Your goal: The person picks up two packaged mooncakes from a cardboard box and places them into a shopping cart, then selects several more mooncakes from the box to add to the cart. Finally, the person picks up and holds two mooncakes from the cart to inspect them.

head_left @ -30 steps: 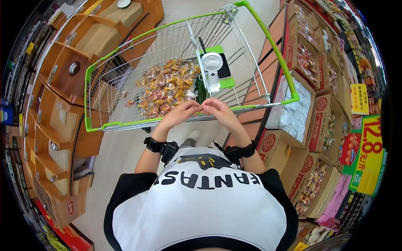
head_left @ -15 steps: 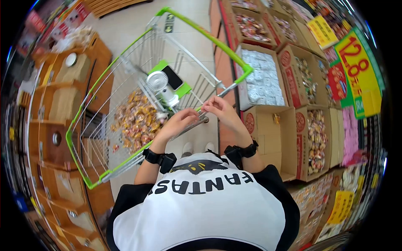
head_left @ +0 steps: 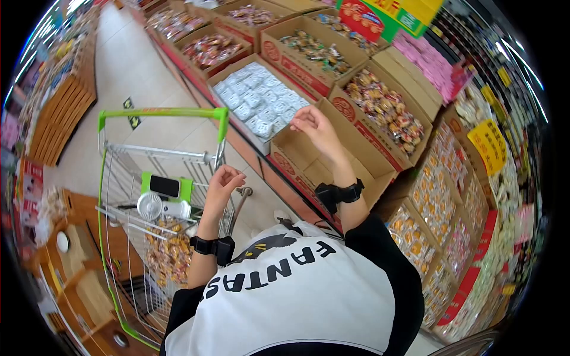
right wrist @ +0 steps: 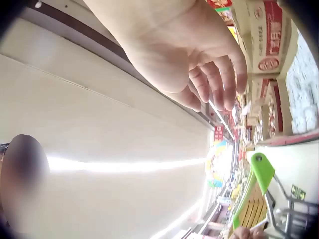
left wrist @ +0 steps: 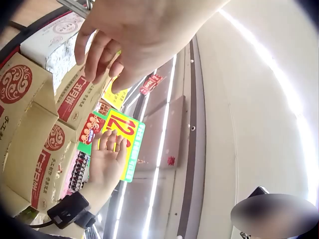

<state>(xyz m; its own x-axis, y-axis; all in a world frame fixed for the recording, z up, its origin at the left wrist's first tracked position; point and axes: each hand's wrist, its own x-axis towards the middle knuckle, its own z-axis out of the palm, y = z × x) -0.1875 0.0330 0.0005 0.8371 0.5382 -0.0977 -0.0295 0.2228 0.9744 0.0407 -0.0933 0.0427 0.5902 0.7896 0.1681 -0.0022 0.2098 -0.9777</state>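
Note:
Both hands are in the air with nothing in them, fingers loosely bent. My left hand (head_left: 223,188) hangs beside the near side of the shopping cart (head_left: 163,111), apart from the right hand. Over the corner between a box of white-wrapped packets (head_left: 256,95) and a nearly bare cardboard box (head_left: 317,151) is my right hand (head_left: 317,129). Within the cart lies a heap of yellow-wrapped sweets or cakes (head_left: 169,252). A white handheld fan (head_left: 149,206) and a black phone (head_left: 164,186) rest on the cart's green flap (head_left: 186,191).
Open cartons of wrapped goods (head_left: 386,110) line the right side, with clear-packed goods (head_left: 436,175) nearer me. A yellow price sign (head_left: 488,152) stands among them. Wooden shelving (head_left: 80,261) borders the left, and a tiled aisle (head_left: 113,53) runs ahead.
My view has turned right, toward the cartons. The hands, close together before, have moved apart. The cart now appears lower and farther left, and the right hand is over the cartons.

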